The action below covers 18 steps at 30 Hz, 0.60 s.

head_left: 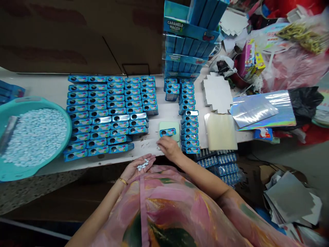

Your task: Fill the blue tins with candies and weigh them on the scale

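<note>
My left hand (133,168) is palm up near the table's front edge, its cupped palm holding a small heap of pale blue candies (143,165). My right hand (169,148) hovers beside a small blue box (168,132), which has a dark round hole in its top. Its fingers are pinched together; what they hold, if anything, is too small to make out. The box rests on a pale green square pad (164,125), perhaps a small scale. Left of it, rows of similar blue boxes (99,118) stand upright, and a narrower group (189,125) is on the right.
A turquoise basin (67,120) of pale candies holds a metal scoop (7,133) at far left. Stacked display cartons (185,41) rise at the back. White card sheets (217,91), cream sheets (221,132) and shiny film (267,109) lie on the right, beside cluttered bags.
</note>
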Available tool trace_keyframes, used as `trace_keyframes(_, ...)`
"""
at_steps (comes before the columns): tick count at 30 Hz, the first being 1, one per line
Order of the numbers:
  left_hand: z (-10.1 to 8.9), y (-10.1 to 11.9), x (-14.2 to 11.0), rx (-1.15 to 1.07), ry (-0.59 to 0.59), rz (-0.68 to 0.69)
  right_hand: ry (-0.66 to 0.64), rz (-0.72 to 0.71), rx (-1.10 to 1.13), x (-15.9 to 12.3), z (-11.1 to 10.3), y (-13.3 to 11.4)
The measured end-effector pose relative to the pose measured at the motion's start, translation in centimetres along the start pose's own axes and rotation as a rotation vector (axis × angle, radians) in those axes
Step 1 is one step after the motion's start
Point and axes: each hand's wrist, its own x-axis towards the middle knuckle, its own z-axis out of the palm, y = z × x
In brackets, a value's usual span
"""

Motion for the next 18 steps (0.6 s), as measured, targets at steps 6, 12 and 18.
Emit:
trace_keyframes(6,0.5,0.2,-0.3,-0.032,0.023,0.017,0.098,0.106,-0.009,2.2,-2.0,3.9)
trace_keyframes(12,1.0,0.3,-0.4,-0.108,0.024,0.021,-0.02,-0.03,0.008,0.4,-0.7,0.4)
trace_keyframes(18,1.4,0.5,-0.4,-0.185,0.057,-0.053,-0.452,-0.239,-0.187,-0.9,1.9,-4.6)
